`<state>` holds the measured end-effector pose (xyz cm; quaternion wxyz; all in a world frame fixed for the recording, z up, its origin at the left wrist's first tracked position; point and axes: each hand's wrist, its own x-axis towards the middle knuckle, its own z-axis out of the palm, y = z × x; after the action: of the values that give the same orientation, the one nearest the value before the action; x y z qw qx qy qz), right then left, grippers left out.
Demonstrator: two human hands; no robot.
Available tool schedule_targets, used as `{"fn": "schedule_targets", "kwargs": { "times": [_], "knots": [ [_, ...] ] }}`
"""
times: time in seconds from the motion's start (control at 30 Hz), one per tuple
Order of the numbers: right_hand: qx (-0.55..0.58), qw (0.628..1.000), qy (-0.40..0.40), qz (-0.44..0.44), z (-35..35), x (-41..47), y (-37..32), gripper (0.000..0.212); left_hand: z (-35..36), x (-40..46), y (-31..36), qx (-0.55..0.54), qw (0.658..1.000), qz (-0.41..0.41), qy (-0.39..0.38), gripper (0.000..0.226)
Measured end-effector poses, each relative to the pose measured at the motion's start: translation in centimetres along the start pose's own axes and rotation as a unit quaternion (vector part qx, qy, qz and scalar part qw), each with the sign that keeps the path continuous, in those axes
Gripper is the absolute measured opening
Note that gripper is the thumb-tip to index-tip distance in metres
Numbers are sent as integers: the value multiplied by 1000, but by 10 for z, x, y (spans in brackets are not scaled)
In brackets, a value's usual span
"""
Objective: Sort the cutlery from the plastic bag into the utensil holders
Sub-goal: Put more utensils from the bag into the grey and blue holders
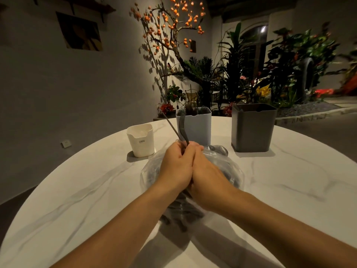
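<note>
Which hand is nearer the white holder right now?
Left. The left hand sits over the plastic bag, just right of the white holder. The right hand presses against the left hand's far side, farther from the holder.

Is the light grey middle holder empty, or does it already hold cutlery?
Not empty. Dark utensil tips stand above the rim of the light grey holder; what kind of cutlery cannot be told in the dim light.

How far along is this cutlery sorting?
Partly done: some cutlery already stands in the light blue holder. In hand: the left hand and right hand, close together over the plastic bag, grip a few dark pieces. Left: dark cutlery still shows inside the bag.
</note>
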<state>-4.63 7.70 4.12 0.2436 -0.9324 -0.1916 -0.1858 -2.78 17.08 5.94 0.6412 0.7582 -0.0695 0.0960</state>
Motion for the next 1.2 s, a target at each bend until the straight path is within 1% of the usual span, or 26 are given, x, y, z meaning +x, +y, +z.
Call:
{"fn": "schedule_targets", "kwargs": {
  "times": [0.03, 0.1, 0.17, 0.2, 0.27, 0.33, 0.4, 0.43, 0.47, 0.53, 0.57, 0.6, 0.67, 0.73, 0.8, 0.87, 0.93, 0.97, 1.0, 1.03, 1.1, 1.17, 1.2],
  "knots": [
    [28, 1000, -9, -4, -2, 1, -1, 49, 1, 2, 3, -7, 1000, 3, 11, 27],
    [91, 995, -27, 11, -11, 1, -6, 40, 2, 8, 10, -26, 1000, -5, 12, 30],
    [141, 987, -67, 25, -21, 4, -4, 32, 2, 14, 15, -32, 999, -21, -11, 33],
    [151, 986, -65, 22, -25, 5, -1, 27, 1, 17, 18, -35, 999, -27, -21, 34],
    [133, 990, -30, 23, -39, 9, 6, 19, -1, 23, 23, -48, 998, -26, -25, 35],
    [116, 991, 49, 45, -54, 14, 12, 20, -3, 29, 28, -48, 998, -15, -32, 34],
    [121, 983, 126, 59, -70, 24, 15, 15, 0, 33, 35, -85, 994, -18, -73, 29],
    [145, 976, 148, 67, -77, 31, 18, 10, 2, 34, 38, -106, 989, -27, -102, 27],
    [187, 967, 155, 79, -83, 38, 21, 9, 5, 35, 41, -124, 983, -40, -131, 27],
    [293, 943, 125, 96, -95, 51, 28, 19, 10, 34, 48, -146, 969, -72, -187, 29],
    [341, 930, 101, 97, -100, 54, 33, 20, 14, 34, 52, -148, 962, -83, -214, 30],
    [376, 918, 84, 92, -103, 56, 35, 20, 17, 34, 54, -142, 958, -85, -235, 28],
    [402, 907, 90, 87, -108, 56, 42, 18, 24, 35, 59, -121, 957, -76, -254, 22],
    [404, 901, 126, 93, -112, 57, 52, 14, 34, 38, 61, -90, 963, -64, -246, 18],
    [394, 898, 157, 116, -118, 57, 62, 6, 46, 41, 62, -66, 970, -38, -231, 21],
    [382, 896, 180, 137, -125, 57, 71, 12, 57, 44, 62, -75, 971, -17, -228, 26],
    [377, 900, 170, 138, -134, 56, 78, 10, 66, 47, 64, -91, 971, -10, -222, 29],
    [373, 904, 159, 133, -137, 55, 81, 6, 70, 49, 65, -96, 972, -12, -212, 29],
    [362, 911, 151, 129, -141, 55, 85, 8, 74, 51, 67, -95, 976, -13, -198, 30],
    [349, 917, 149, 127, -144, 55, 88, 10, 79, 54, 68, -83, 980, -6, -180, 30],
    [318, 926, 161, 126, -151, 57, 95, 17, 88, 62, 68, -12, 992, 33, -125, 29],
    [266, 936, 199, 115, -158, 60, 103, 32, 94, 71, 69, 48, 994, 74, -65, 31],
    [225, 943, 223, 103, -161, 61, 107, 42, 96, 75, 70, 51, 994, 80, -53, 32]
  ]
}}
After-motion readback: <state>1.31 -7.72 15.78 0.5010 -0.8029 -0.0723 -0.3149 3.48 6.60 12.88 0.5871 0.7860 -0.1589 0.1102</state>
